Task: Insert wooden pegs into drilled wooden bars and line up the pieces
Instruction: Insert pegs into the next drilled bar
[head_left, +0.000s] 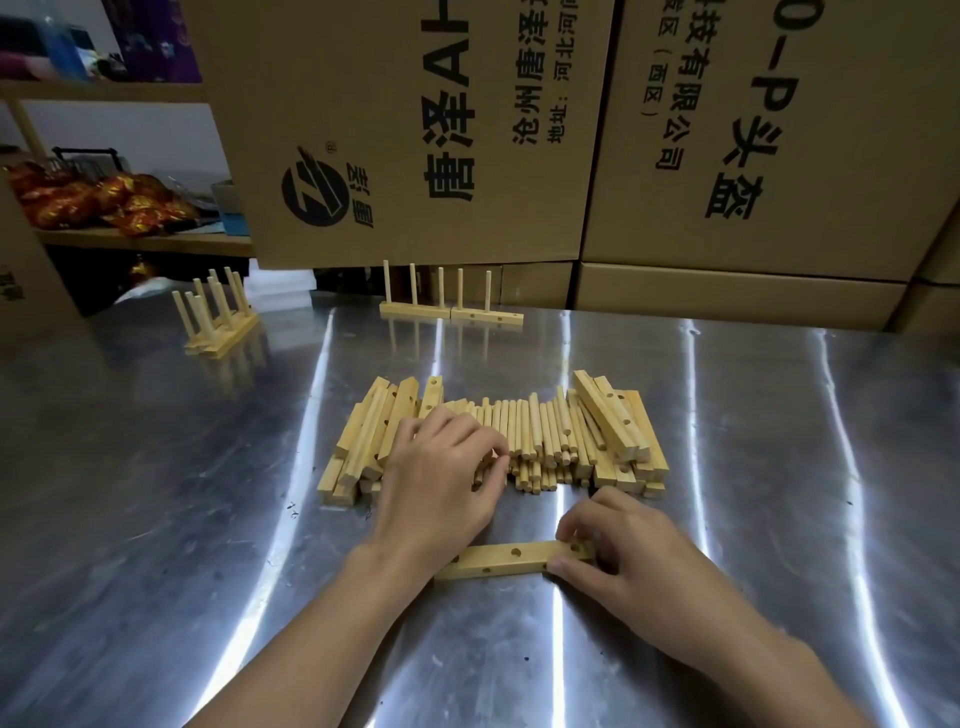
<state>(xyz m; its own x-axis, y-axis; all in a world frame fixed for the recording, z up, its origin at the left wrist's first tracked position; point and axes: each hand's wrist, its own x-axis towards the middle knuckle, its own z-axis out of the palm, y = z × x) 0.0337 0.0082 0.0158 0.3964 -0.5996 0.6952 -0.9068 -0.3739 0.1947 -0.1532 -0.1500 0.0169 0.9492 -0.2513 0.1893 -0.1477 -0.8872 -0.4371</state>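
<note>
A drilled wooden bar (501, 558) lies flat on the steel table in front of me, holes facing up. My right hand (631, 551) pinches its right end between thumb and fingers. My left hand (441, 475) reaches over the heap of loose pegs (540, 441), its fingers curled down into the pegs at the heap's left part; whether it holds a peg is hidden. Undrilled-looking and drilled bars are stacked on both sides of the heap, the left stack (363, 441) and the right stack (618, 426).
Two finished bars with upright pegs (449, 309) stand end to end at the table's far edge. Another pegged group (221, 322) stands at the far left. Large cardboard boxes (519, 130) wall off the back. Shelves with red packets (98, 200) are at the left.
</note>
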